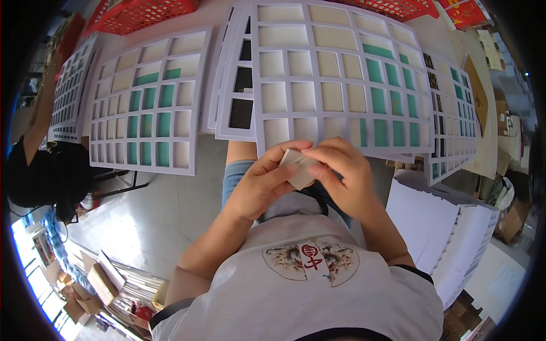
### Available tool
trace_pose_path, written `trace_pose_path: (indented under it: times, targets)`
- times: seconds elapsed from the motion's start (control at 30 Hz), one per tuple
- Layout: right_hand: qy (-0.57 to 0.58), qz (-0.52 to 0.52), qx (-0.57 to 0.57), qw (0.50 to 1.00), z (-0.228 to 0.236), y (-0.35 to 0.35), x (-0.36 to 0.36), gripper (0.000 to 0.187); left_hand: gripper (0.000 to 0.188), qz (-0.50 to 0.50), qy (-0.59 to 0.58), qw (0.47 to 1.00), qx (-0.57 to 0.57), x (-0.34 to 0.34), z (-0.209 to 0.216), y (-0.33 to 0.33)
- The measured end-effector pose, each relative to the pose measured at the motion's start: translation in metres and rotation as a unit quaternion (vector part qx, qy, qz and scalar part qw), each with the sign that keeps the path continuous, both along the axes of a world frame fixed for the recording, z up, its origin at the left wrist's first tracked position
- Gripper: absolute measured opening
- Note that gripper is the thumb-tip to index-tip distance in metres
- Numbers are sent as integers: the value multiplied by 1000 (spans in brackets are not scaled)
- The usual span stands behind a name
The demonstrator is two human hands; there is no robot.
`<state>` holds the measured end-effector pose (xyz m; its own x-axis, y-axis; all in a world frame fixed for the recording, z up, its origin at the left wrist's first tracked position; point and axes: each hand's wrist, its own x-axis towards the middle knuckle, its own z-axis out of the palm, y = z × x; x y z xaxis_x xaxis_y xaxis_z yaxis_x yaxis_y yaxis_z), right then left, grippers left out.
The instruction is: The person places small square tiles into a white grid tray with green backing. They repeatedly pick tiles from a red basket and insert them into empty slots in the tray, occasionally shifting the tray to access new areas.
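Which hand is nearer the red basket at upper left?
Left. In the picture, the left hand is below and right of the red basket; the right hand is farther right.

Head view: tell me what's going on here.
A person's left hand and right hand together hold a small, flat pale piece between their fingers. Beyond the hands is a large white grid panel, with some cells pale and others green. A similar panel is to the left, and a red basket is farther back.
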<state>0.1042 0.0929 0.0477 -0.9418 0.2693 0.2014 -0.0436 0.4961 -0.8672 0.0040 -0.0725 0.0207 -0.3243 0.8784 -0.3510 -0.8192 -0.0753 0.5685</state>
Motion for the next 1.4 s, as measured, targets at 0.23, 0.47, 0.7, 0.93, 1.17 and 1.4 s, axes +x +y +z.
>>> trace_pose_path:
  times: [0.23, 0.47, 0.7, 0.93, 1.17, 1.4]
  targets:
    - [28, -88, 113, 989, -4, -17, 10, 29, 38, 57, -72, 996, -3, 10, -7, 2]
    - [-7, -239, -53, 970, -11, 39, 5, 18, 36, -10, 343, 936, -81, 25, -2, 2]
    - [-23, -49, 25, 998, -25, 58, -24, 14, 41, 6, 500, 859, -106, 9, -10, 5]
    - [46, -81, 338, 936, -44, 16, -20, 21, 33, 55, 403, 900, -155, -2, -2, -12]
    - [42, -43, -6, 998, -12, 8, 7, 17, 27, -5, 200, 971, -132, -2, 20, 3]
    - [-13, -187, -190, 964, -10, 45, 13, 23, 33, -1, 147, 988, -53, 13, 8, 30]
